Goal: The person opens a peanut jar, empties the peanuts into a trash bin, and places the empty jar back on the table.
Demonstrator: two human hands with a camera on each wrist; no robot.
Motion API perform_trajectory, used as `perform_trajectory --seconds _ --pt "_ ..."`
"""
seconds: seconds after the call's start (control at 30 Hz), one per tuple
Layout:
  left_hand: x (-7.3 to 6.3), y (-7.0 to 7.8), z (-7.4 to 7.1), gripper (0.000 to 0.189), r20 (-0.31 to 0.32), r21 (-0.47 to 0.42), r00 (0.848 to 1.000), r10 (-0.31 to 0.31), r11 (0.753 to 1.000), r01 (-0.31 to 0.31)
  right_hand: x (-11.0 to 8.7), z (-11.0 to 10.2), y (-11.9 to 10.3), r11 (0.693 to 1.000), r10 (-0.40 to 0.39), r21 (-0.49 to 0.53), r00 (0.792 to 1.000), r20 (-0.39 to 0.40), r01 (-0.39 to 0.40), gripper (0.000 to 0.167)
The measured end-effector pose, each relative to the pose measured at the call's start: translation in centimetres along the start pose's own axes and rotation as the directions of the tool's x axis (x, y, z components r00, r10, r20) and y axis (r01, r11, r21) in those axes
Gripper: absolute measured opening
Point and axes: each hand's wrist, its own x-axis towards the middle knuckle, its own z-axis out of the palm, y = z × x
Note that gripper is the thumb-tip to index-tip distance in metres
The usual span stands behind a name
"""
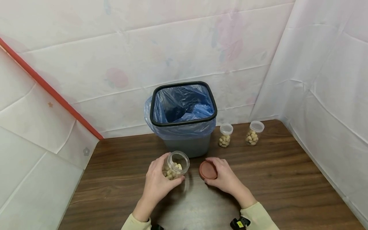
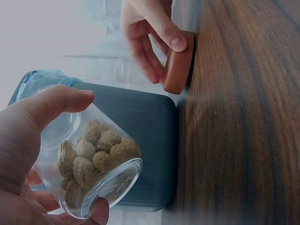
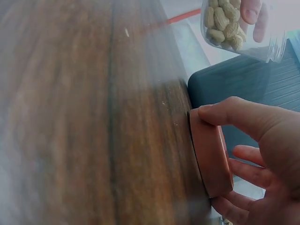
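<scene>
My left hand (image 1: 158, 179) grips a clear jar (image 1: 184, 164) holding several unshelled peanuts (image 2: 91, 161). The jar has no lid on it, and its mouth tilts up in the head view. In the left wrist view its base is clear of the table, with fingers around the wall and under the base. To the right, my right hand (image 1: 225, 177) holds a round reddish-brown lid (image 1: 207, 170) by its edge, thumb on one side and fingers on the other. The lid lies flat, right at the wooden tabletop (image 3: 154, 154).
Just behind the hands stands a grey bin (image 1: 187, 145) with a black rim and a blue bag (image 1: 198, 111) lining it. Two small lidded jars of nuts, one nearer (image 1: 225, 137) and one farther right (image 1: 253, 134), stand right of it. Cloth walls enclose the table.
</scene>
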Motion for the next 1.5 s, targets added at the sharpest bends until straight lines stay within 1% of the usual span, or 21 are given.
perform_trajectory --seconds 0.2,0.47,0.63,0.73,0.83,1.0,1.1,1.2,1.33,1.43,1.5 --pt "0.3 0.0 -0.2 0.095 -0.004 -0.006 1.000 0.002 1.000 -0.002 0.3 -0.1 0.0 1.000 -0.004 0.004 1.000 0.000 0.004 0.073" --pt "0.0 0.1 -0.3 0.094 0.014 -0.006 1.000 -0.023 1.000 0.023 0.0 0.0 -0.2 0.999 0.026 0.020 0.999 0.018 -0.027 0.072" --pt "-0.1 0.2 -0.4 0.094 0.008 -0.010 1.000 -0.014 1.000 0.014 -0.1 -0.1 -0.3 1.000 0.015 0.023 1.000 0.020 -0.016 0.073" --pt "-0.1 0.2 -0.5 0.095 -0.009 -0.012 1.000 0.000 1.000 0.000 -0.1 -0.4 -0.4 1.000 0.013 0.027 1.000 -0.004 -0.013 0.075" --pt "0.0 0.0 -0.6 0.096 -0.024 -0.006 1.000 0.013 1.000 -0.013 -0.2 -1.0 -0.6 0.999 0.023 0.037 0.999 -0.047 -0.021 0.073" --pt "0.2 0.0 -1.0 0.098 -0.041 -0.008 0.999 0.027 1.000 -0.028 -0.2 -2.5 -1.3 0.995 0.039 0.100 0.989 -0.143 -0.025 0.062" --pt "0.2 0.2 -1.4 0.098 -0.045 -0.021 0.999 0.019 1.000 -0.020 -0.1 -3.6 -1.8 0.988 0.050 0.153 0.976 -0.214 -0.017 0.055" --pt "0.3 0.3 -1.8 0.098 -0.050 -0.035 0.999 0.009 0.999 -0.011 0.2 -4.8 -2.4 0.981 0.050 0.196 0.954 -0.295 0.009 0.049" --pt "0.5 0.2 -2.5 0.099 -0.071 -0.035 0.997 0.017 0.999 -0.019 1.2 -6.4 -3.2 0.968 0.040 0.242 0.915 -0.402 0.065 0.044" --pt "0.7 0.2 -3.3 0.100 -0.097 -0.016 0.995 0.037 0.999 -0.039 2.5 -7.7 -4.0 0.956 0.031 0.272 0.881 -0.472 0.112 0.043" --pt "1.0 0.1 -3.9 0.099 -0.114 -0.002 0.992 0.052 0.999 -0.052 3.6 -8.7 -4.6 0.953 0.024 0.274 0.865 -0.501 0.133 0.043"
